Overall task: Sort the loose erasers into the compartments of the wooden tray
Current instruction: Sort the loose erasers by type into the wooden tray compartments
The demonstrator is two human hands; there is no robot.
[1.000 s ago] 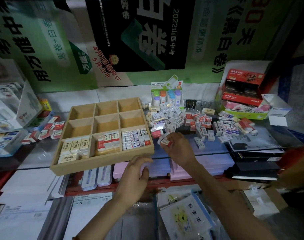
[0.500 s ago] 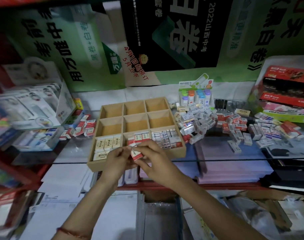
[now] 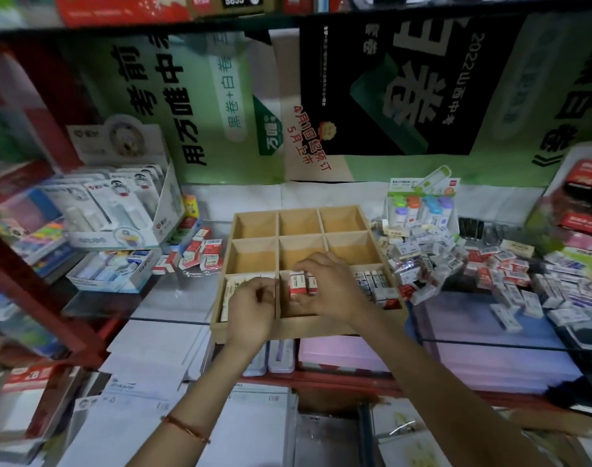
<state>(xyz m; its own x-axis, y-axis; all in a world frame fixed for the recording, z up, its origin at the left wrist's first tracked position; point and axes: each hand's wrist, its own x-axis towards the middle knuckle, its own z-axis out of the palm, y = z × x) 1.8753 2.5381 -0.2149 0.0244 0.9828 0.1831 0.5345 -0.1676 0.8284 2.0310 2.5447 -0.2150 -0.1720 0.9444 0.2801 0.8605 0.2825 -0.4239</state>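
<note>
The wooden tray (image 3: 254, 214) with nine compartments lies on the glass counter. My right hand (image 3: 331, 291) pinches red-and-white erasers (image 3: 299, 285) over the front middle compartment. My left hand (image 3: 250, 310) hovers with curled fingers above the front left compartment, where cream-coloured erasers (image 3: 233, 287) lie; whether it holds anything is hidden. Dark-labelled erasers (image 3: 375, 284) fill the front right compartment. The six rear compartments show bare wood. A heap of loose erasers (image 3: 432, 257) lies just right of the tray.
More loose erasers (image 3: 520, 294) spread across the glass to the right. Red-and-white erasers (image 3: 200, 254) lie left of the tray, next to a white display box (image 3: 119, 210). A stand of coloured items (image 3: 419, 207) and red boxes (image 3: 584, 197) sit behind.
Both hands moved from in front of the tray to over its front row. The right hand carried the red-and-white erasers above the middle compartment. The view swung left and closer.
</note>
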